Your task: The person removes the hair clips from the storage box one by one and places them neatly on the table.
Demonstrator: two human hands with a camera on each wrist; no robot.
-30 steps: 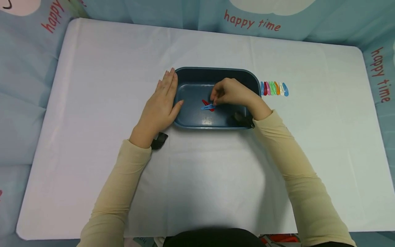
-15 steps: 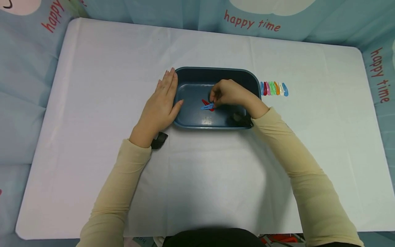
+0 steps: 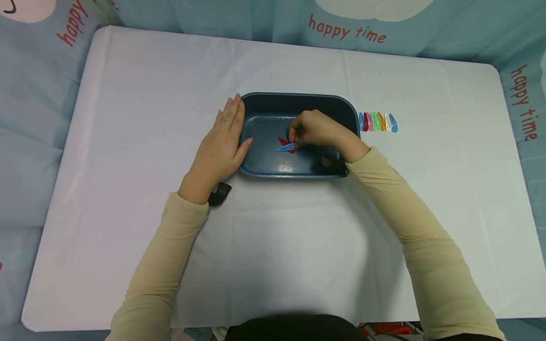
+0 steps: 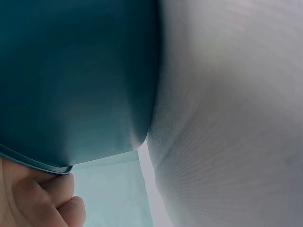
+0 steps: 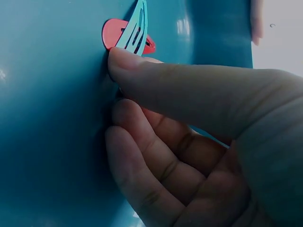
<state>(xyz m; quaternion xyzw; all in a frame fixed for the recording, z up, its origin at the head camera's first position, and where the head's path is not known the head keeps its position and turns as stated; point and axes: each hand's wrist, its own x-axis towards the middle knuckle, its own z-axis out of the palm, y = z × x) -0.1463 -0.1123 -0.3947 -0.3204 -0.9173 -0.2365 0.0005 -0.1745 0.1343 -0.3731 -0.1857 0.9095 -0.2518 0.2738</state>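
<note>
Inside the dark blue bin, my right hand pinches a blue snap hair clip between thumb and forefinger. That clip crosses over a red hair clip, which lies on the bin floor. In the right wrist view the thumb covers the wide end of the blue clip. My left hand lies along the bin's left rim, fingers straight and thumb over the edge. The left wrist view shows the bin's outer wall and some fingers below its rim.
To the right of the bin, several hair clips in different colours lie in a row on the white-covered table. A light blue curtain printed with red words hangs around the table's back and sides.
The right hand and forearm have shifted very slightly, with the blue clip still between the fingers over the red one. The left hand stays on the rim.
</note>
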